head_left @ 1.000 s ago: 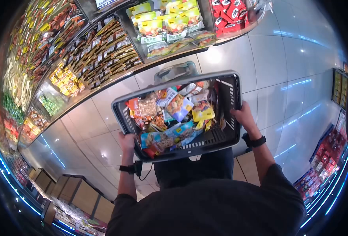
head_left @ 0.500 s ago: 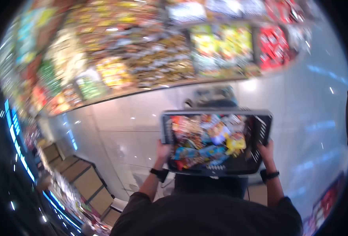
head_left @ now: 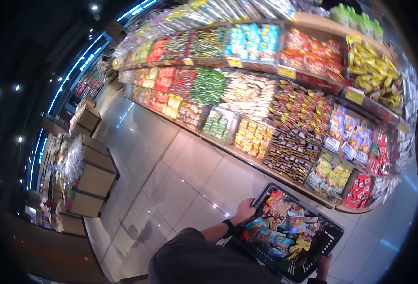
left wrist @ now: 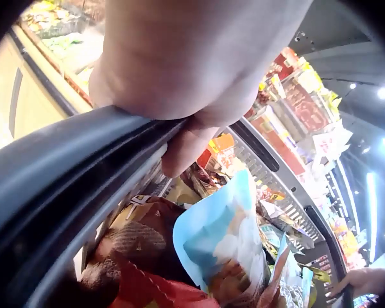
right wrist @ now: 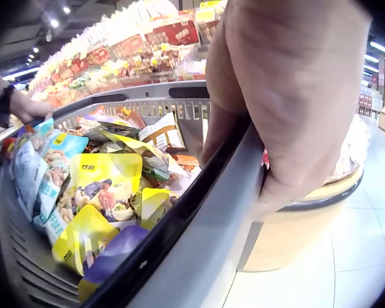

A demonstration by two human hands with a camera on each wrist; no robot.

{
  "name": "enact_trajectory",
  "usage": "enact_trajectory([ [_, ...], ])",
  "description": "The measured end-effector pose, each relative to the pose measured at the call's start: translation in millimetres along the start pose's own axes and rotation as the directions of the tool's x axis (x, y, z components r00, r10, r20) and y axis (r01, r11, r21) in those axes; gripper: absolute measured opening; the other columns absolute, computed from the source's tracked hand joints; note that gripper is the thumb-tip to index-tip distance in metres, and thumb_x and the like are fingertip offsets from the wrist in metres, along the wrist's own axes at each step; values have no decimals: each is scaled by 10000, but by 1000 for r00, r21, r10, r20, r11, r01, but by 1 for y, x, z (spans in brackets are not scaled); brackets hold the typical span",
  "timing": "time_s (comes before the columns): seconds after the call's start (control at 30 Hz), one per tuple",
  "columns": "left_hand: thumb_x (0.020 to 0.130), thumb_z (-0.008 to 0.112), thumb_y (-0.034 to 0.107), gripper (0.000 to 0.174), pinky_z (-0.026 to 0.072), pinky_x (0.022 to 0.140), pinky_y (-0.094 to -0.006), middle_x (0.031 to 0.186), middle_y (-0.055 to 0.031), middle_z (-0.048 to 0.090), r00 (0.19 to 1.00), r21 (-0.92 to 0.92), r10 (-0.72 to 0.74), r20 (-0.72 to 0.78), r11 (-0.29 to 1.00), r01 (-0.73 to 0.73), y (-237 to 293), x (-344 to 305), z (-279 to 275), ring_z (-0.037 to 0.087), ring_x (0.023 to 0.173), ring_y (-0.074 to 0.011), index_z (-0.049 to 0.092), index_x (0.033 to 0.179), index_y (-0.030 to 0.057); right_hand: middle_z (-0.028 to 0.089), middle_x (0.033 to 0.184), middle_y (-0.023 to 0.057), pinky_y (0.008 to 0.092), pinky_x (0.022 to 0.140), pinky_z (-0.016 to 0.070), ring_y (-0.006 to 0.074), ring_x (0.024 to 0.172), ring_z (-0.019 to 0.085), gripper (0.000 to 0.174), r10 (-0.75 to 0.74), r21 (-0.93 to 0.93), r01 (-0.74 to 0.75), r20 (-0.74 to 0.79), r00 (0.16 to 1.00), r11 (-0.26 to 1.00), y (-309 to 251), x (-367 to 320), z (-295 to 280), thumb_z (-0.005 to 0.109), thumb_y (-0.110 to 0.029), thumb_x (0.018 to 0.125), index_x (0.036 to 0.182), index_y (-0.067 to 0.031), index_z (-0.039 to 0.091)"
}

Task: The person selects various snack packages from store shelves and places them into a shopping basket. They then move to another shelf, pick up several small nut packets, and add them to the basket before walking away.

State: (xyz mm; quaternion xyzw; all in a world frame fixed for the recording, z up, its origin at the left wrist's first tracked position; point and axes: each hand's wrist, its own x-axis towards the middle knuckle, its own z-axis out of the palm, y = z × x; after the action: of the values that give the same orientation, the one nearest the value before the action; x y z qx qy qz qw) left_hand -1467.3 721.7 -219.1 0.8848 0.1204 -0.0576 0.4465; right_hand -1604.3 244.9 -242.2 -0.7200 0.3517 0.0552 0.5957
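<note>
A dark shopping basket (head_left: 331, 236) full of snack packets is held level in front of the person, at the lower right of the head view. My left hand (head_left: 244, 210) grips the rim at one short end; in the left wrist view its thumb (left wrist: 183, 153) hooks over the inside. The opposite end is gripped by my right hand (head_left: 323, 262), its fingers wrapped over the rim in the right wrist view. Among the packets are a light blue pouch (left wrist: 212, 224) near the left hand and yellow pouches (right wrist: 106, 186) nearer the right.
A long tiered display (head_left: 249, 90) of sorted snack packets curves past just beyond the basket. Cardboard-coloured stands (head_left: 93, 163) stand to the left across a tiled floor (head_left: 183, 165). Yellow price cards (head_left: 287, 71) line the upper tier.
The head view has swung up and left, bringing more of the display and aisle into sight. The basket now appears lower right and tilted in the picture. Both hands have kept their hold.
</note>
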Motion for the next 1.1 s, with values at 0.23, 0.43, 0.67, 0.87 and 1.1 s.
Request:
enact_trajectory([
  [0.23, 678, 533, 113, 286, 494, 773, -510, 848, -260, 653, 953, -67, 200, -229, 973, -220, 39, -52, -52, 633, 850, -446, 660, 924, 41, 623, 737, 56, 291, 503, 447, 165, 594, 584, 291, -199, 132, 182, 123, 972, 974, -48, -64, -12, 571, 56, 660, 946, 23, 614],
  [0.43, 634, 544, 84, 409, 515, 713, -445, 795, -227, 669, 939, -203, 81, -333, 967, -156, 43, -171, -81, 675, 728, -368, 696, 1006, 11, 651, 801, 64, 298, 602, 503, 178, 671, 623, 362, -388, 187, 353, 205, 899, 917, -64, -122, -51, 574, 63, 625, 980, 18, 628],
  [0.67, 590, 565, 95, 368, 515, 674, -442, 763, -206, 677, 928, -130, -36, -371, 991, -13, 10, -239, -77, 668, 730, -377, 714, 923, 46, 675, 838, 74, 317, 644, 525, 184, 715, 647, 350, -400, 149, 372, 339, 851, 916, -56, -142, -65, 571, 87, 649, 989, 34, 637],
  [0.87, 560, 593, 97, 387, 517, 697, -433, 790, -188, 687, 905, -209, -158, -394, 975, 79, -17, -283, -70, 667, 780, -373, 709, 926, 49, 679, 844, 78, 314, 641, 525, 180, 726, 648, 360, -430, 147, 405, 388, 816, 902, -64, -153, -58, 555, 90, 663, 1010, 41, 639],
  [1.1, 578, 582, 80, 418, 504, 771, -459, 850, -202, 685, 865, -224, -183, -468, 971, 85, -24, -332, -56, 655, 875, -388, 701, 977, 48, 679, 864, 80, 309, 648, 527, 183, 733, 646, 398, -445, 107, 450, 461, 768, 886, -63, -152, -69, 531, 99, 662, 1041, 38, 637],
])
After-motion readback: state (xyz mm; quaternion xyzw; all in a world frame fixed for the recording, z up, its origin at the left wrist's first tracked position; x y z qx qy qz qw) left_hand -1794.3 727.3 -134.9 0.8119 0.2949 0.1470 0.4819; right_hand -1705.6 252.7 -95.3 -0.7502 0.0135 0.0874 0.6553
